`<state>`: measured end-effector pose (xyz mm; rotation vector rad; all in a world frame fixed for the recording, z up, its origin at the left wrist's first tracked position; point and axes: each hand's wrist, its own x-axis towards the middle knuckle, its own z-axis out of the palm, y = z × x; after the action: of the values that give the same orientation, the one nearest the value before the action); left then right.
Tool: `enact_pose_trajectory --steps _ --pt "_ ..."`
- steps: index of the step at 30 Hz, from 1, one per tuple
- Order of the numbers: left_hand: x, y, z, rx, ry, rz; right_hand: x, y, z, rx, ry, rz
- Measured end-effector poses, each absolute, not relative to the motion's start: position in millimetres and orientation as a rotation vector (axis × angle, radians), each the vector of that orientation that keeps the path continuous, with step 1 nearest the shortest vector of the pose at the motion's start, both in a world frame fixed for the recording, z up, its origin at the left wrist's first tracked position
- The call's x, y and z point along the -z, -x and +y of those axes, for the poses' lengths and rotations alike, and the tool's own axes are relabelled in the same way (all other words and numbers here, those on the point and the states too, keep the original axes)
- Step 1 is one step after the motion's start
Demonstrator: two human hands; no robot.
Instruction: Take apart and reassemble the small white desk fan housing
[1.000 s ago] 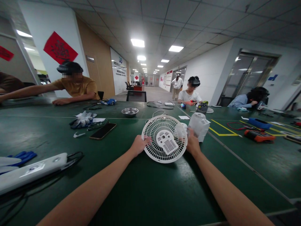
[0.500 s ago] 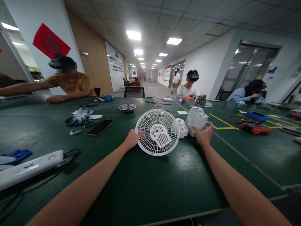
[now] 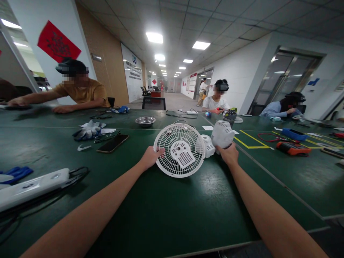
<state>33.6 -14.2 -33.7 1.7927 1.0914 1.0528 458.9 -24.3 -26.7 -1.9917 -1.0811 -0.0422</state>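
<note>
A broad stretch of green surface (image 3: 172, 208) runs from both grips back to its near edge (image 3: 215, 248), between the forearms. Left of the left grip (image 3: 151, 157), the nearest thing is a smartphone (image 3: 113, 143), with a long white device (image 3: 37, 186) farther out. Right of the right grip (image 3: 228, 154), yellow tape (image 3: 259, 147) lies near and an orange multimeter (image 3: 293, 148) well apart. Between the grips, the white fan guard (image 3: 185, 157) is tilted, a small vented housing (image 3: 208, 146) just beside it. The left arm slants inward, its grip clamped on the guard's left rim, thumb in front. The right arm also slants inward, its grip clamped on the large white housing (image 3: 222, 133) low down, fingers partly hidden.
</note>
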Motion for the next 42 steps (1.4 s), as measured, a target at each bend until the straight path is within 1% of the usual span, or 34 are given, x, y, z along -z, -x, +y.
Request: enact_pose_trajectory --steps 10,25,32,38,42 --pt "37.1 -34.7 -10.4 -1.059 -1.793 1.102 27.8 -459.7 -22.4 -0.004 2.068 -1.064" --pt "35.1 -34.6 -13.8 -1.058 -1.737 1.108 23.6 -458.2 -22.1 -0.062 1.996 -1.050" --pt "28.8 -35.8 -19.2 -1.030 -1.707 1.121 17.5 -451.7 -27.2 0.080 1.884 -0.941" --pt "30.4 -35.7 -17.1 -1.069 -1.754 1.107 -5.6 -434.6 -31.9 0.241 1.692 -0.851" --pt "32.1 -35.1 -14.6 -1.054 -1.739 1.092 -15.7 -410.9 -33.7 0.254 1.601 -0.912"
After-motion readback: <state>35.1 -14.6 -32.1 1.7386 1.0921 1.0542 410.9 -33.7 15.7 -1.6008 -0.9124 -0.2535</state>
